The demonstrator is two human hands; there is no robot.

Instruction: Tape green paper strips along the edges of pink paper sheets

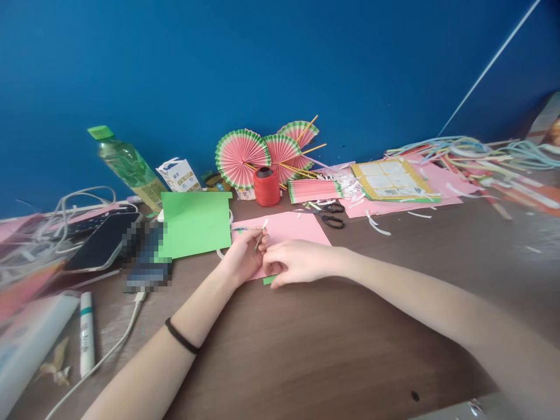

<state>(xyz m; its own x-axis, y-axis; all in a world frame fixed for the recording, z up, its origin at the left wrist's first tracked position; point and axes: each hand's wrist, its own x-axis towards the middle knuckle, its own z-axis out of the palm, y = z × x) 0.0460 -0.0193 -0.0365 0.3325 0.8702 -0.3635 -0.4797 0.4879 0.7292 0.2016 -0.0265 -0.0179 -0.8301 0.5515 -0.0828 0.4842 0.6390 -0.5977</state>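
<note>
Pink paper (301, 227) lay flat on the surface (315, 350), partly covered by the person's hands. Above it, the left hand (244, 255) had its grip pinching a thin strip (258, 241), greenish perhaps, with the fingers hiding part of it. Close beside, the right hand (301, 261) was bent over the sheet with its grip curled; whether it pinched anything could not be told. A green scrap (268, 280) poked out beneath it at the sheet's near edge.

Of the containers, the bottle (131, 166) leaned at the back left under a green cap; how full it was could not be made out. Next to it stood the carton (180, 175), contents out of sight, its base hidden by the green sheet (196, 224). At the right a yellow mailer (389, 178) lay flat, its inside hidden.

A red spool (268, 189) blocked part of the overlapping fans (241, 158). The scissors (322, 215) showed their black handles, but the blades were hard to follow. Pixel blocks masked a second phone (149, 265), right of a dark phone (105, 240). The white box (35, 347) was cut off at the left edge, and the bands (511, 166) at far right were smeared.
</note>
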